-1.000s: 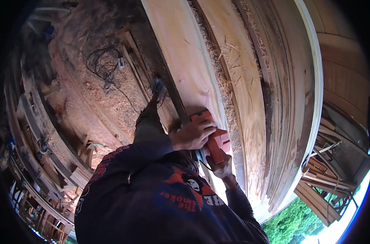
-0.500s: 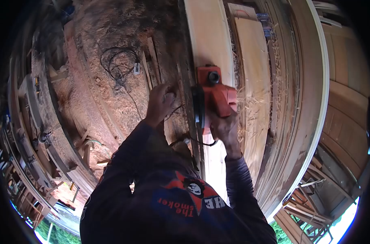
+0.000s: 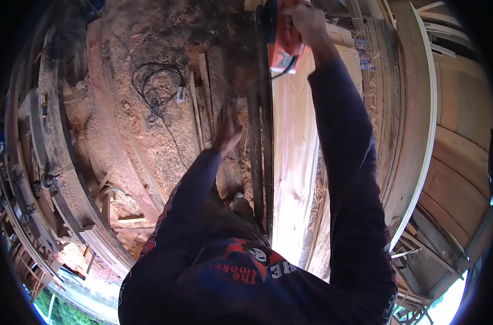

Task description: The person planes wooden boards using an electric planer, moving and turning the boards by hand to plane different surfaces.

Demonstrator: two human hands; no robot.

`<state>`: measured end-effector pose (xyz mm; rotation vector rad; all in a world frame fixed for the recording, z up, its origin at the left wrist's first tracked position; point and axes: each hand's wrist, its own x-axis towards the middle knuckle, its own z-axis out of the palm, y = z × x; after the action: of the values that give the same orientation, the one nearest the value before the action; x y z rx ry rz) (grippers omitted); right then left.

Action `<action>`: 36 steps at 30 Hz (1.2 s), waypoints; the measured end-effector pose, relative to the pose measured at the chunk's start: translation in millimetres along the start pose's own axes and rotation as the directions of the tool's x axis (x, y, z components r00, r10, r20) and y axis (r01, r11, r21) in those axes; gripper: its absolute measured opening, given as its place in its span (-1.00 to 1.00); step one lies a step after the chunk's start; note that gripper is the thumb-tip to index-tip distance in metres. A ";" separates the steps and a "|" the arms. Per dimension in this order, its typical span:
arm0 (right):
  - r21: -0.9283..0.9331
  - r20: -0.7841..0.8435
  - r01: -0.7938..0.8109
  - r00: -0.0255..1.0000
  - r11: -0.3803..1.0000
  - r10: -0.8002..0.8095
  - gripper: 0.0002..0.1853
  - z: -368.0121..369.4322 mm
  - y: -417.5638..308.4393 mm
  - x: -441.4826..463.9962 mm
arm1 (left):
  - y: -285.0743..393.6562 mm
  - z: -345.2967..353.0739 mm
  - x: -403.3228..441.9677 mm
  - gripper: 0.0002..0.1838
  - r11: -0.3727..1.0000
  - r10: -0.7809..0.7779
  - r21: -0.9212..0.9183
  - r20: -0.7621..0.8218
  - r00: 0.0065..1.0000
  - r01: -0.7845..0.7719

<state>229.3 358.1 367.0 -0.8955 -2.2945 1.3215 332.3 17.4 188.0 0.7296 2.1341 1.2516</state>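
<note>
At the top of the view, my right hand [image 3: 307, 23] is wrapped round the rear handle of a red power planer [image 3: 284, 40]. The planer sits at the far part of a long pale board [image 3: 294, 146], and a dark cord trails from its near end. My left hand [image 3: 228, 132] is off the tool, to the left of the board, over the floor. It is somewhat blurred, with its fingers stretched out and nothing visible in it.
A coiled black cable [image 3: 151, 81] with a white socket block [image 3: 181, 94] lies on the shavings-covered floor at the left. More long boards [image 3: 420, 124] lie at the right. Timber stacks [image 3: 57, 124] stand at the far left.
The planer and my right hand have moved far forward along the board. My left hand let go of the planer top and now hangs left of the board, fingers extended. The view has shifted.
</note>
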 end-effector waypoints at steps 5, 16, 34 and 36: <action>0.573 0.190 -0.120 0.982 0.810 0.011 -0.87 -1.2 44.0 -39.1 | -5.7 32.8 74.6 0.03 0.992 0.102 0.081 -0.028 0.994 -0.100; -0.239 -0.007 -0.324 0.943 0.915 0.332 -0.67 -80.2 -14.3 -526.7 | -52.6 31.1 -296.8 -0.69 0.869 -0.085 0.278 0.898 0.431 -0.408; 0.139 0.016 -0.603 0.795 0.786 0.607 -0.64 -103.7 -23.3 -607.7 | -39.8 -1.2 -298.4 -0.83 0.838 0.039 0.225 0.884 0.466 -0.497; 0.130 0.018 -0.634 0.770 0.762 0.638 -0.66 -100.1 -20.0 -547.0 | -35.7 -15.7 -274.9 -0.86 0.922 0.101 0.164 0.773 0.626 -0.351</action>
<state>685.3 48.3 443.3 -1.7377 -1.9046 1.6687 507.2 -196.7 214.2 1.4118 1.5354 0.5305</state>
